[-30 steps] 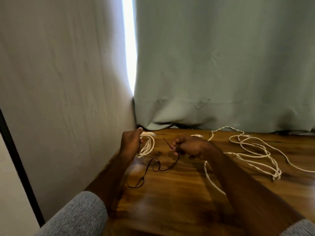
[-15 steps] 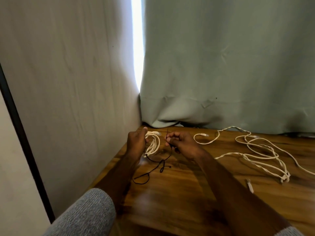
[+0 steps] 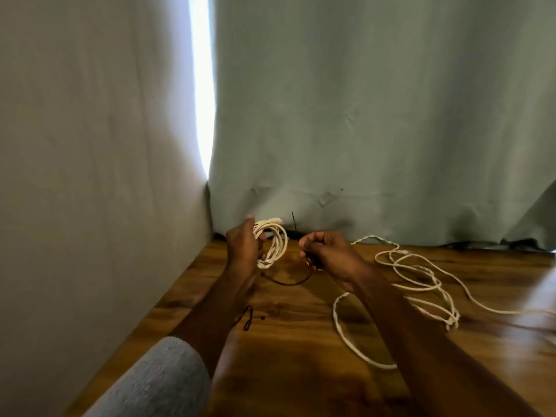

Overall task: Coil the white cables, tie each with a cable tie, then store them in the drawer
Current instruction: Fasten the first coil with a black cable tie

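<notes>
Right hand (image 3: 329, 254) now pulled away from coiled cable (image 3: 272, 242), black tie (image 3: 290, 279) drawn out.
L hand (image 3: 243, 246) fingers curled round coil; R fingers pinch tie; loose cable (image 3: 421, 284) right of coil.

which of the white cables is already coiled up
The coiled white cable gripped in the left hand, wound in tight loops. The other white cable sprawls loose on the table to the right.

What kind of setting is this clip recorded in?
Probably a room at home, at a wooden table pushed into a corner: grey-green curtains hang behind it with daylight showing through the gap, and white cables lie loose on top.
</notes>
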`<state>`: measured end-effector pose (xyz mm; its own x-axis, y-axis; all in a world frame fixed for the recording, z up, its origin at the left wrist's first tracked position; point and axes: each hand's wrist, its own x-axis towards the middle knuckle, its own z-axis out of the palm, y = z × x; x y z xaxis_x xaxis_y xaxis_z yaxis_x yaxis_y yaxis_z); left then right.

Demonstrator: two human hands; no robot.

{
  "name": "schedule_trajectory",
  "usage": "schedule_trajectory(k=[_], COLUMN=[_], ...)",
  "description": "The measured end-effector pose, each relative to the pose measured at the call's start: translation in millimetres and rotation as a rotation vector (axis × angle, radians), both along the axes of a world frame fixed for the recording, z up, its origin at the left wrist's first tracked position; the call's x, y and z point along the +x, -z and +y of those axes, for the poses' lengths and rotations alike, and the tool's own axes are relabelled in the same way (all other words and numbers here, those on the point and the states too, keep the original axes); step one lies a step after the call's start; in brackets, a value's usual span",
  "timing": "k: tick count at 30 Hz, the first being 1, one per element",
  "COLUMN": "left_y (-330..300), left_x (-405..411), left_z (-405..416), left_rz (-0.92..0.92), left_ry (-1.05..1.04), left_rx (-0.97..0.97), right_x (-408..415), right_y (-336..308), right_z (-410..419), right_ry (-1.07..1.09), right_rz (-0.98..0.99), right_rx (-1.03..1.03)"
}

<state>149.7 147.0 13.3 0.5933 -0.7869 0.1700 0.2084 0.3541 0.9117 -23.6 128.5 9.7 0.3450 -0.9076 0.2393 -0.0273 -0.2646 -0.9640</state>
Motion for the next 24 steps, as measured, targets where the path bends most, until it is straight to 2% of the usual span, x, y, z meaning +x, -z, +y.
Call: schedule_trajectory(k=[8, 11, 18, 24], left_y=[26, 44, 52, 49], left_x=[-88, -98, -101, -96], left_z=[-51, -65, -78, -80], left_rz=[0.259, 0.360, 0.283, 0.376], left_ry=[0.108, 0.135, 0.150, 0.144], left_rx=[0.009, 0.057, 0.048, 0.076], right_x=[-41, -46, -44, -44], right_y=[20, 38, 46, 50], right_z=[-4, -13, -33, -28], right_ry=[0.247, 0.317, 0.415, 0.437], right_rz=[0.130, 0.108, 0.224, 0.349], right_rx=[-0.061, -0.075, -0.219, -0.239])
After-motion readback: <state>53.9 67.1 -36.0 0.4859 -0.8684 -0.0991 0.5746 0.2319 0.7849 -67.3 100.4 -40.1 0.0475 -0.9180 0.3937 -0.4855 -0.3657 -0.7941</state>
